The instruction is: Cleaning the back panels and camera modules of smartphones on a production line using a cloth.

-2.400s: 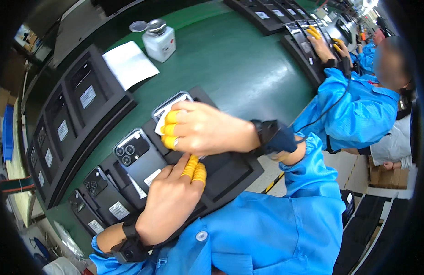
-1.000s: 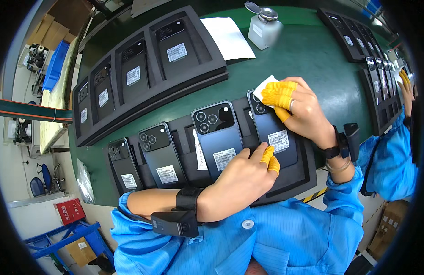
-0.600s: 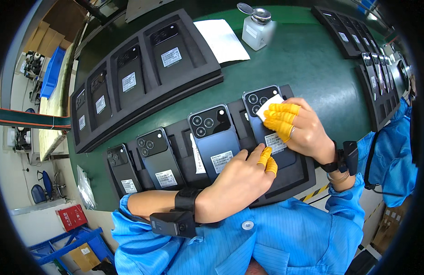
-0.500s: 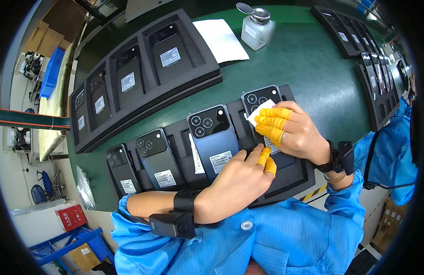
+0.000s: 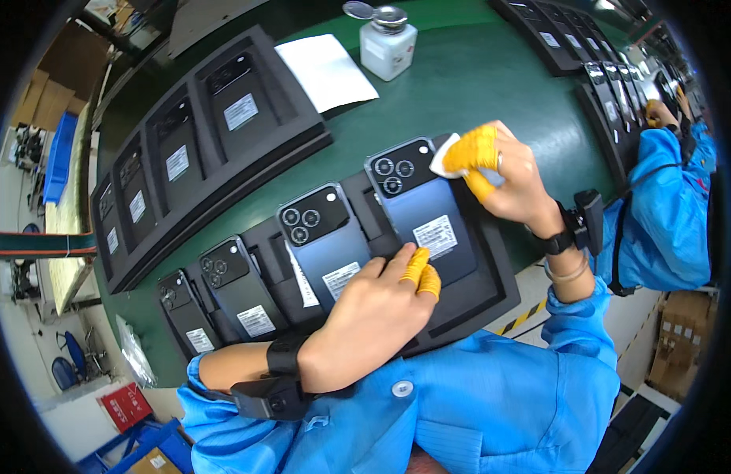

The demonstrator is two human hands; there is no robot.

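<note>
My right hand [image 5: 504, 170], with yellow cots over its fingers, pinches a folded white wipe [image 5: 444, 158] at the upper right edge of a dark blue phone [image 5: 425, 201]. The phone lies back up, its camera block and white label showing. On its lower left part rest the outstretched fingers of my left hand [image 5: 377, 304], two of them in yellow cots. The black foam tray [image 5: 496, 292] beneath holds more phones: a blue phone [image 5: 318, 251] beside it, then a dark phone [image 5: 247, 286] and another dark phone [image 5: 188, 312]. My left hand and forearm hide some lower ends.
Behind stands a stacked foam tray [image 5: 310, 142] holding several dark phones. Beyond are a white sheet [image 5: 326, 75] and a white dispenser bottle [image 5: 388, 51] with its lid up. More phone trays [image 5: 606, 134] and a co-worker's blue sleeve [image 5: 666, 213] are at right. A plastic bag [image 5: 135, 355] lies left.
My right hand has lifted off the phone's camera area to its upper right edge with the wipe, uncovering the camera block. The view has shifted, and a co-worker's gloved hand now shows at right.
</note>
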